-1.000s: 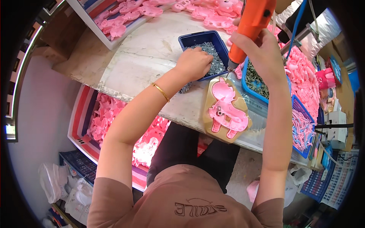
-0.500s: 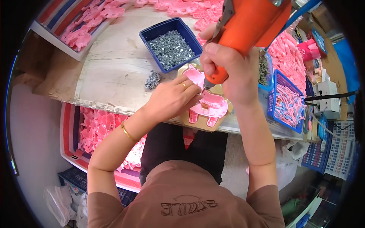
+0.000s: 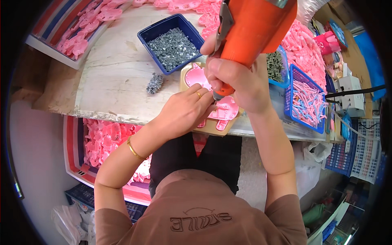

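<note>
My right hand (image 3: 241,83) is wrapped round an orange electric screwdriver (image 3: 251,34), tilted with its tip pointing down. The tip meets a pink animal-shaped plastic shell (image 3: 226,108), which lies in a tan fixture (image 3: 183,83) at the table's front edge. My left hand (image 3: 183,108) rests over the shell's left side, its fingertips pressed together right beside the screwdriver tip. What they pinch, if anything, is hidden. Behind the fixture stands a dark blue bin (image 3: 143,40) of small metal screws. A spiky clump of screws (image 3: 154,83) sits on the table to its left.
Pink parts (image 3: 302,51) are heaped at the back right. Nearer are a clear blue tub (image 3: 277,67) of dark small pieces and a blue basket (image 3: 288,94) of pink and blue sticks. A striped box (image 3: 71,141) of pink shells stands below the table at left.
The view has shifted, so the table things sit further left. Relative to the shell, the screwdriver tip and my left fingers have moved slightly nearer to me.
</note>
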{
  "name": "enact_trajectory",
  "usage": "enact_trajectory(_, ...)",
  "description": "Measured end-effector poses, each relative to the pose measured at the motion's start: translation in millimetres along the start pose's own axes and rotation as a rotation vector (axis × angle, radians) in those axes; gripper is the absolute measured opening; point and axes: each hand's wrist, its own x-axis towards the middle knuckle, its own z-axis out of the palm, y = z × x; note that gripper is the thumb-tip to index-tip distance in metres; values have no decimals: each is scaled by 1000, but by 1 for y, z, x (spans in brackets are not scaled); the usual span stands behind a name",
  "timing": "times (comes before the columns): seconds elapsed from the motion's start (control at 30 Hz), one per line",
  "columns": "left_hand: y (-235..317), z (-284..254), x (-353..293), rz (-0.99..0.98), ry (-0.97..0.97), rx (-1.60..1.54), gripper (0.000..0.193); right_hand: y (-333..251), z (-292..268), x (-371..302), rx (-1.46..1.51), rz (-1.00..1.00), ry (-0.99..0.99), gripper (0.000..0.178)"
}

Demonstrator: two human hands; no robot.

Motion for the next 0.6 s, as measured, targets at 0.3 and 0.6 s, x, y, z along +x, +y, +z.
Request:
enact_trajectory(0.3,9,6,4,-75,-70,-72,37,11,-23,-31,-219,-7,177,22)
enact_trajectory(0.6,11,22,-3,-48,-113,-8,38,25,-36,-36,-162,-16,221,20)
